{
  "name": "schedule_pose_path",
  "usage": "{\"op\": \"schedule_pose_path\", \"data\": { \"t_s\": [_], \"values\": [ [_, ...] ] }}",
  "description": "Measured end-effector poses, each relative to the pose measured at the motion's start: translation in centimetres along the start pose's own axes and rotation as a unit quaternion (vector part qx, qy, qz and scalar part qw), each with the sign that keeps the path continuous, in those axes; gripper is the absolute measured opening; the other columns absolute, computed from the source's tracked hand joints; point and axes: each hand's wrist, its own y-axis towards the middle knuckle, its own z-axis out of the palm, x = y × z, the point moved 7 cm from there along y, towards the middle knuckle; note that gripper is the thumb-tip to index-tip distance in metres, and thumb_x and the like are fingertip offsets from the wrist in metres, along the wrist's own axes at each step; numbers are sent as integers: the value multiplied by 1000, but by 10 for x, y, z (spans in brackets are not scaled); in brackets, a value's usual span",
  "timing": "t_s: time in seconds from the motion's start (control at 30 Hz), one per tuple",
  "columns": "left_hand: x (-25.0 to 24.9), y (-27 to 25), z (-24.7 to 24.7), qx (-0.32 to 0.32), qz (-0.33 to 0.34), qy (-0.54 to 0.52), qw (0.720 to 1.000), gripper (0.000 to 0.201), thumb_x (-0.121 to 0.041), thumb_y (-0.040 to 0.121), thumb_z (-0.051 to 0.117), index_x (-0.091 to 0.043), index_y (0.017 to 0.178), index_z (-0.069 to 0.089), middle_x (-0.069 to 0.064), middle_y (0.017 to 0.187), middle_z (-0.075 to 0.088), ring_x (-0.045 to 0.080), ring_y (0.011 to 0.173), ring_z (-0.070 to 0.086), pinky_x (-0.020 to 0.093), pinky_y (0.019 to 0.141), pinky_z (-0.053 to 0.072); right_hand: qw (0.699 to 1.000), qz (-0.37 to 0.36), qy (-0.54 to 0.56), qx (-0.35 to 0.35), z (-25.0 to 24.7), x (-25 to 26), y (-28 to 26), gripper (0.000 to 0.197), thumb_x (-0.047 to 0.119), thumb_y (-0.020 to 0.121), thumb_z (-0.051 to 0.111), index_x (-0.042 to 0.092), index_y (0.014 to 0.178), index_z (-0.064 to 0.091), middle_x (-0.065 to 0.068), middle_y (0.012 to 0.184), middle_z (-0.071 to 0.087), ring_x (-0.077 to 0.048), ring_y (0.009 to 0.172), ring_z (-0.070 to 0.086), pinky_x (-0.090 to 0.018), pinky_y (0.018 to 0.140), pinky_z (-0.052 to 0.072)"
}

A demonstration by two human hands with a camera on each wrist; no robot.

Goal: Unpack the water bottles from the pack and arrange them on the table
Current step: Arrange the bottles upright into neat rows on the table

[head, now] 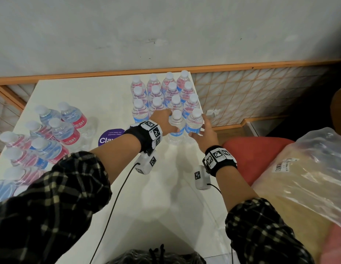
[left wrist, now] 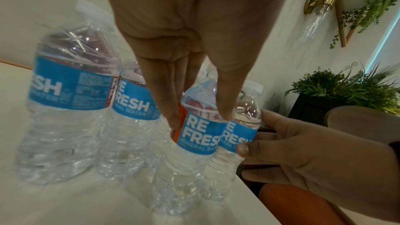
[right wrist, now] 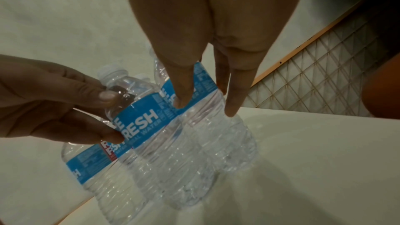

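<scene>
**Both hands on the front pair of bottles**

The left hand [head: 163,121] has its grip on the front left bottle [head: 176,126]: in the left wrist view the thumb and fingers pinch it at the top edge of its blue label, and in the right wrist view the thumb presses the label while a finger sits on the clear shoulder below the cap. The right hand [head: 205,135] holds the front right bottle [head: 194,121] in the same way, thumb on the near side of the label and fingers [right wrist: 232,102] reaching down its far side. Both bottles stand upright on the white worktop [head: 166,187], touching each other, at the near end of the standing block of bottles [head: 164,94], which runs in rows back to the far right corner of the worktop. The front right bottle stands close to the worktop's right edge.

To the left, well apart from the block, a second group of bottles [head: 51,134] with red and blue labels and white caps stands upright; the head view makes them appear to lean. Between the two groups a round purple sticker [head: 108,139] lies on the worktop, partly covered by the left wrist. On the right, off the worktop, crumpled clear plastic wrap [head: 308,168] lies over a red cushion [head: 251,155]. Behind the worktop runs an orange-framed lattice panel [head: 251,92] below a pale wall.
</scene>
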Motion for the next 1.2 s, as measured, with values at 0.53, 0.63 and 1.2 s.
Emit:
{"op": "schedule_pose_path", "data": {
  "t_s": [0.53,0.63,1.2],
  "values": [
    [-11,1,-1,-6,5,-1,1000,43,-24,79,73,1,113,61,18,108,65,31,100,60,37,87,50,1000,16,-15,-4,-6,-9,9,74,-2,83,66,26,143,34,-6,128,55,-22,115,56,-27,88,46],
    [-10,0,-1,-8,6,-11,1000,44,-24,79,73,0,114,61,17,110,65,31,101,60,36,88,49,1000,13,-16,-2,-5,-8,9,73,-3,83,65,26,142,34,-6,130,55,-22,116,56,-27,89,46],
    [39,-51,-36,52,-5,123,991,55,-36,85,65,-13,132,49,5,132,54,23,121,51,35,102,42,991,35,-120,-54,1,-11,-30,84,9,79,72,19,147,25,-10,140,45,-29,128,44,-44,107,38]
  ]
}}
